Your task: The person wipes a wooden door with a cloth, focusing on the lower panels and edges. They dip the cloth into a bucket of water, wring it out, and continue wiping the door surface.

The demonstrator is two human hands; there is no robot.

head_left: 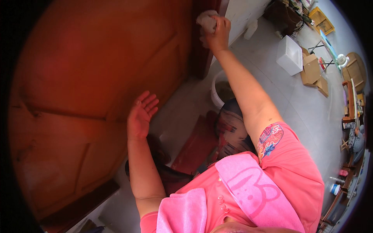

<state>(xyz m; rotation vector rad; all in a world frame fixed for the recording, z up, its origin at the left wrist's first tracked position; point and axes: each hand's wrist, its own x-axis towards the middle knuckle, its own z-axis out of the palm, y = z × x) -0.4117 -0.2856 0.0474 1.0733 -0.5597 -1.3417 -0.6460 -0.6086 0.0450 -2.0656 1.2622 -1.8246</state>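
the right hand point(220, 34) grips a pale cloth point(207, 21) at the door frame point(201, 62), the left hand point(141, 116) is open, and a loosened grip could drop the cloth near the bucket point(215, 93).

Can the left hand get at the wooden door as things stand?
Likely yes: the left hand looks open and empty, and nothing visible stands between it and the wooden door. Exact depth is hard to judge from this one view.
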